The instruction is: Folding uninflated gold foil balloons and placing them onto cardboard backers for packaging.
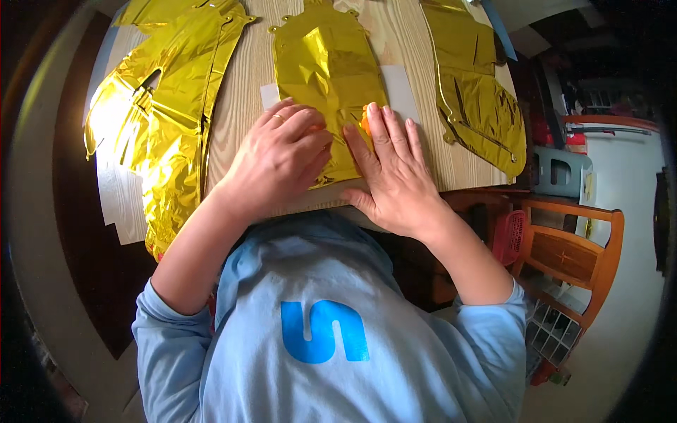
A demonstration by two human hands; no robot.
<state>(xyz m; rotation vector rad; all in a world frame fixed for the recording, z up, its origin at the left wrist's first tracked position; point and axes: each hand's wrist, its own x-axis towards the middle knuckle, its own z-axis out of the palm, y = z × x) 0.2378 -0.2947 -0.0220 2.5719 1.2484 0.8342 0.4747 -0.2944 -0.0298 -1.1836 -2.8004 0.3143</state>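
A flat gold foil balloon (326, 67) lies in the middle of the wooden table (247, 92). My left hand (278, 158) presses on its near end with curled fingers, a ring on one finger. My right hand (391, 169) lies flat beside it, fingers spread over the balloon's lower right edge. A small orange piece (364, 121) shows between my two hands, partly hidden. A white strip (398, 88) sticks out from under the balloon.
More gold foil balloons lie on the table: a large crumpled one (162, 106) hanging over the left edge and another (479, 84) at the right. A wooden chair (571, 257) stands at the right, with a grey stool (560, 171) behind it.
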